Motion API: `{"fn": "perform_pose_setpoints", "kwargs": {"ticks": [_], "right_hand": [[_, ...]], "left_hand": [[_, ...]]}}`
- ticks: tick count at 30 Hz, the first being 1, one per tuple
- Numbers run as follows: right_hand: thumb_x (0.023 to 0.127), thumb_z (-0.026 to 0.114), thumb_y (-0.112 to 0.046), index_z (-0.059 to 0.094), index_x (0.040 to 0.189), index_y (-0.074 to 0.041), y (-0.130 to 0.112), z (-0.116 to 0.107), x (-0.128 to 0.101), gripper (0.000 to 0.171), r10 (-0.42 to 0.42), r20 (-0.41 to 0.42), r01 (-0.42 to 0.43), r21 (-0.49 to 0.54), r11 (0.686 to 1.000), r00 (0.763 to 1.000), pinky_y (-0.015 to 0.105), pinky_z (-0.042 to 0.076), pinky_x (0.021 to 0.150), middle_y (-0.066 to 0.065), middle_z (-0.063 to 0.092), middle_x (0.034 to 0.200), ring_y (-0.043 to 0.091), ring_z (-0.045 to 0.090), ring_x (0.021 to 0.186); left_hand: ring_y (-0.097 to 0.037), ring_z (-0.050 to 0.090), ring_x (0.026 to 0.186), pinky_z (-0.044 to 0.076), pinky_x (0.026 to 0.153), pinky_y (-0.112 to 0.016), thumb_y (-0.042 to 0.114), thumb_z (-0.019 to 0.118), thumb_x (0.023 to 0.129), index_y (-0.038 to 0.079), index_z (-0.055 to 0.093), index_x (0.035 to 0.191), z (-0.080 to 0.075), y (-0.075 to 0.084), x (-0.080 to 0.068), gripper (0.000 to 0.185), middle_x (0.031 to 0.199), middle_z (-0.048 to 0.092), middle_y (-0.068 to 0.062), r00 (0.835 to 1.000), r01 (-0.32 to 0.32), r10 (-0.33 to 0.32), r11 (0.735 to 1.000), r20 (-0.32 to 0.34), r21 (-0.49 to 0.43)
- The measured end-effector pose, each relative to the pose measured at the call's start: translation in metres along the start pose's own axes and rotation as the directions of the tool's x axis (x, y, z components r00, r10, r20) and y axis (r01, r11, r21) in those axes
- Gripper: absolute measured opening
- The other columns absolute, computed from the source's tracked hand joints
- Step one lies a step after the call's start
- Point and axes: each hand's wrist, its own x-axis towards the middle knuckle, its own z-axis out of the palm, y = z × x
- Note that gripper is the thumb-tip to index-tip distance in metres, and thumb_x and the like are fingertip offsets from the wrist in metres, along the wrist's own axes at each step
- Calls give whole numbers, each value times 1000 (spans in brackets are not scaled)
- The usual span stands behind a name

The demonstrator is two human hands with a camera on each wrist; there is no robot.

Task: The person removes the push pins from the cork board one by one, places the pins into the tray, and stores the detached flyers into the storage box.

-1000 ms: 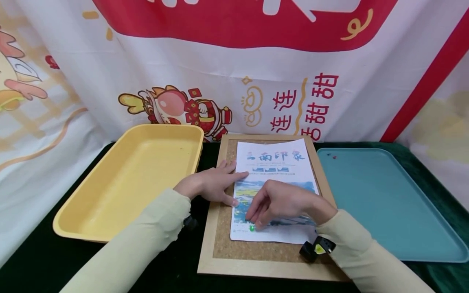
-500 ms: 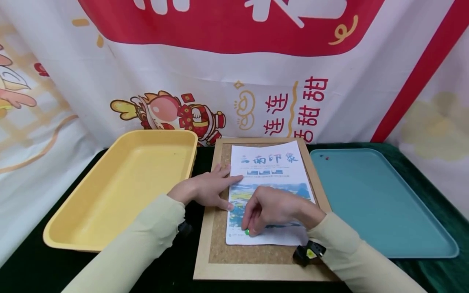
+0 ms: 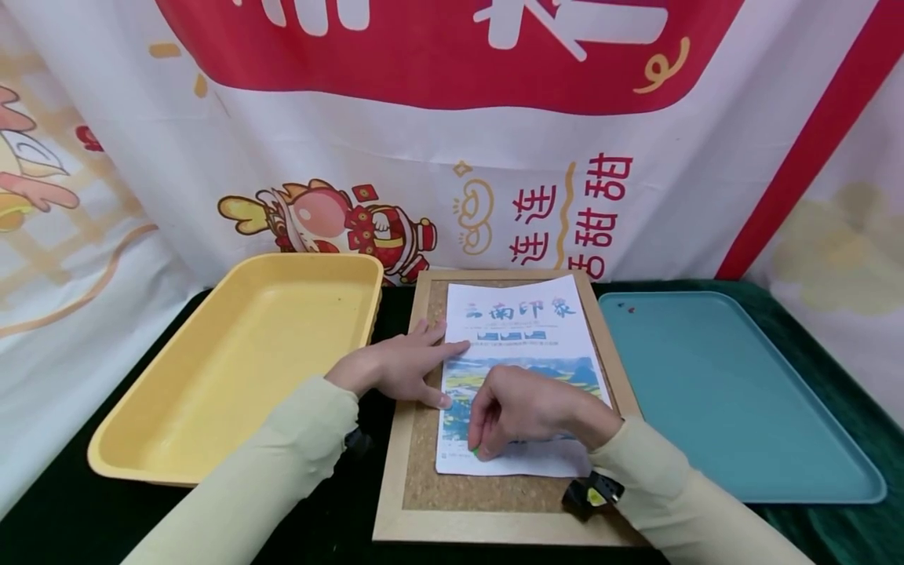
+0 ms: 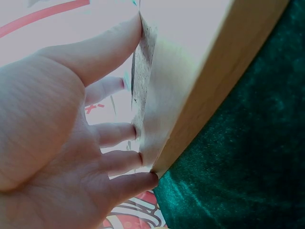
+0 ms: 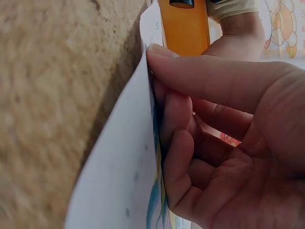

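Observation:
A printed paper poster (image 3: 526, 326) lies on a cork board (image 3: 487, 490) with a wooden frame. My left hand (image 3: 424, 365) rests flat on the poster's left edge with its fingers straight; in the left wrist view the fingertips (image 4: 136, 131) press against the board by its frame (image 4: 214, 95). My right hand (image 3: 494, 428) is curled over the poster's lower left corner. Its fingertips pinch a green pushpin (image 3: 475, 452), of which only a sliver shows. In the right wrist view the right hand's fingers (image 5: 190, 143) bear on the paper (image 5: 124, 167) over the cork (image 5: 57, 95), and the pin is hidden.
A yellow tray (image 3: 247, 353) stands left of the board. A teal tray (image 3: 713, 392) stands to its right, with tiny red pins (image 3: 628, 307) at its far corner. Dark green cloth (image 4: 248, 162) covers the table. A red and white banner (image 3: 452, 141) hangs behind.
My right hand's fingers have closed lower over the green pushpin, so less of it shows. The left hand has stayed pressed on the poster's edge. The head view has shifted slightly.

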Motion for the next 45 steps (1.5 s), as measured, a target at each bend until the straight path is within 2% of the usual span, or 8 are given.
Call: {"fn": "perform_pose_setpoints", "kwargs": {"ticks": [6,17,23,28,33,45], "right_hand": [[93,78,0,80,80,-16,-2,3,1,21,-41,18,42,-42,998,999,22,43,62,-4,73,74,8,53,62],[96,72,-1,75,75,-17,-5,7,-1,26,-26,12,27,-117,993,1000,21,37,61,-6,66,68,8,47,59],[96,71,0,76,78,-15,-3,5,-3,24,18,39,-16,-46,999,999,24,38,62,-4,65,70,10,47,61],[97,68,2,76,84,-13,-2,-1,-2,21,23,55,-24,18,1000,998,26,40,63,-2,66,75,13,48,64],[99,68,1,74,86,-10,0,-4,0,18,12,26,-14,69,998,1000,26,44,67,-1,67,79,13,52,68],[94,78,-3,83,96,-7,10,-13,2,7,-5,-38,11,167,986,999,25,54,75,3,80,88,11,68,76]], "left_hand": [[-44,-7,166,10,133,-62,47,73,99,29,27,170,0,0,-1,88,180,-3,-15,1000,-2,2,1000,0,-1],[-45,-6,166,11,133,-62,47,72,100,28,27,170,1,-1,1,86,180,-2,-16,1000,-11,11,1000,-1,1],[-43,-6,166,10,133,-62,47,73,99,30,27,170,3,0,2,86,180,-2,-15,1000,-8,8,1000,-2,-5],[-44,-6,166,11,133,-63,48,73,99,30,27,170,2,0,1,87,180,-2,-14,1000,-6,6,1000,-2,1],[-45,-6,166,11,133,-63,48,73,99,30,27,170,1,-2,0,87,180,-2,-15,1000,-9,9,1000,-2,2],[-44,-5,166,11,133,-63,49,73,99,31,26,171,0,-1,-1,88,180,-1,-14,1000,1,-1,1000,4,9]]}}
